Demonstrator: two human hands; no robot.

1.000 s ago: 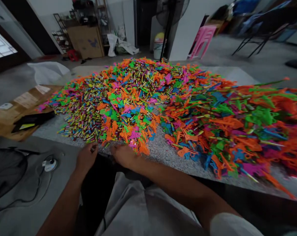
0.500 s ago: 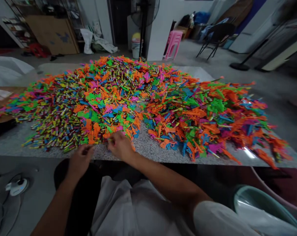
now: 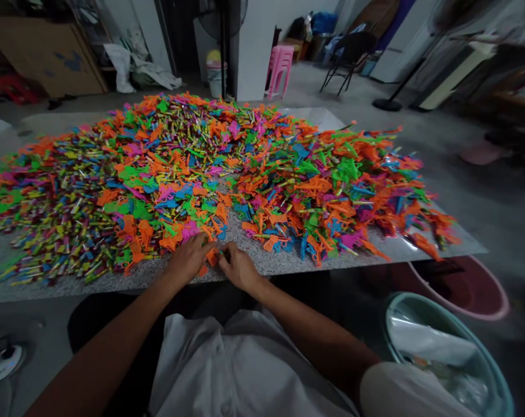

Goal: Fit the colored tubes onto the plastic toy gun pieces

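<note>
My left hand [image 3: 188, 259] and my right hand [image 3: 237, 267] meet at the near edge of a speckled stone table [image 3: 262, 263]. Both are closed around a small orange plastic piece [image 3: 212, 256] held between them. Just beyond them lies a heap of flat toy-gun shaped plastic parts [image 3: 166, 214] in orange, green, pink and blue. A mass of small coloured tubes [image 3: 62, 202] covers the left of the table. Another pile of gun-shaped pieces [image 3: 331, 185] fills the right side.
A teal basin [image 3: 444, 353] lined with clear plastic and a pink basin [image 3: 466, 289] stand on the floor at the lower right. A pink stool [image 3: 279, 69], a black chair [image 3: 347, 55], a fan stand [image 3: 224, 52] and a cardboard box [image 3: 45, 52] lie beyond the table.
The view has swung right, bringing the basins in. My left hand rose from below the table edge and joined my right hand on an orange piece.
</note>
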